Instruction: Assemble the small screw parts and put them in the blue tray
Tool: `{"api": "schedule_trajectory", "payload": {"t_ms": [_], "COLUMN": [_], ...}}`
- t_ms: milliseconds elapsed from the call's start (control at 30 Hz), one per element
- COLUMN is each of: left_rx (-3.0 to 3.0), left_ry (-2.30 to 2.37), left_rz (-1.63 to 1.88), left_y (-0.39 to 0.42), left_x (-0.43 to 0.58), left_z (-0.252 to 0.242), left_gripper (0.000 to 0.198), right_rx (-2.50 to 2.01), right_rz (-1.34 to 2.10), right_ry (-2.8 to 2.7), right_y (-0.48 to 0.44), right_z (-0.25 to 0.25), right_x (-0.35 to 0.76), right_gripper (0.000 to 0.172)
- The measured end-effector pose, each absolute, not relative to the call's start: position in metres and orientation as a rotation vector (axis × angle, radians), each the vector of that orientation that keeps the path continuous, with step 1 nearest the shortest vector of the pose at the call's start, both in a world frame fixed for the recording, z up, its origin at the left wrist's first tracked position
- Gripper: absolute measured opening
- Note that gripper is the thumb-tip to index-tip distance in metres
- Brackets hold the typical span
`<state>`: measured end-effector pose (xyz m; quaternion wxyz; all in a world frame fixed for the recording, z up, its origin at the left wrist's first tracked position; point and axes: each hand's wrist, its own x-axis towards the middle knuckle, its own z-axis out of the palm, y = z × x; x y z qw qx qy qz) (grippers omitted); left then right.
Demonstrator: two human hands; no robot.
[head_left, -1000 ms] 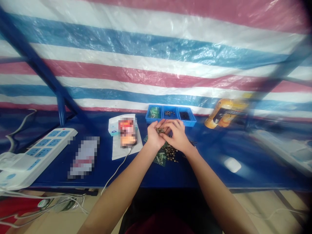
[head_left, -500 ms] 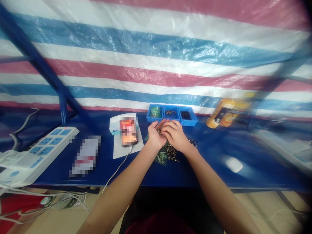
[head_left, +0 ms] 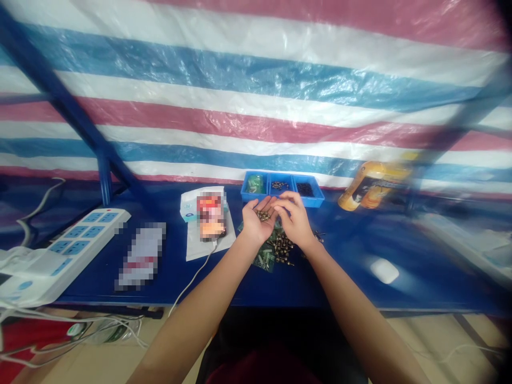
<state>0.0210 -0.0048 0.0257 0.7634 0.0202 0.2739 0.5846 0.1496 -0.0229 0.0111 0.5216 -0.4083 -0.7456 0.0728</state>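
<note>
Left hand (head_left: 256, 228) palm up, loosely cupped, small brass-coloured pieces (head_left: 263, 215) lying in it. Right hand (head_left: 296, 218) just right of them, fingers half bent; cannot tell if it pinches any. Long axes too small to read. Loose pile (head_left: 283, 249) on worktop (head_left: 340, 277), nearer right hand; blue tray (head_left: 314, 202) beyond both.

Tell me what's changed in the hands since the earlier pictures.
The right hand has drawn back to the right, its fingers off the small metal pieces in the left palm, which now lie more exposed. Whether it pinches one is too small to tell. The left hand stays cupped, palm up; the blue tray, loose pile and yellow bottle look unmoved.
</note>
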Motion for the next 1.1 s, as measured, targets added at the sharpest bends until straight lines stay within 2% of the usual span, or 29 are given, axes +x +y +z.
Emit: {"api": "schedule_trajectory", "payload": {"t_ms": [267,567,767,900,1100], "left_rx": [0.062,0.117,0.143,0.155,0.132], "left_ry": [0.674,0.728,0.731,0.728,0.722], "left_rz": [1.184,1.18,1.187,1.168,1.193], "left_y": [-0.007,-0.007,-0.008,-0.009,-0.009], "left_x": [0.026,0.025,0.026,0.025,0.022], "left_z": [0.026,0.028,0.029,0.031,0.035], "left_gripper": [0.026,0.03,0.031,0.034,0.039], "right_rx": [-1.079,-1.467,-1.513,-1.391,-1.003], "right_rz": [0.242,0.048,0.021,0.262,1.111], "right_ry": [-1.641,-1.822,-1.895,-1.756,-1.21], "right_y": [-0.021,-0.019,-0.02,-0.017,-0.015], "right_z": [0.014,0.008,0.009,0.01,0.022], "right_x": [0.156,0.167,0.168,0.168,0.165], "right_gripper": [0.015,0.027,0.039,0.046,0.058]}}
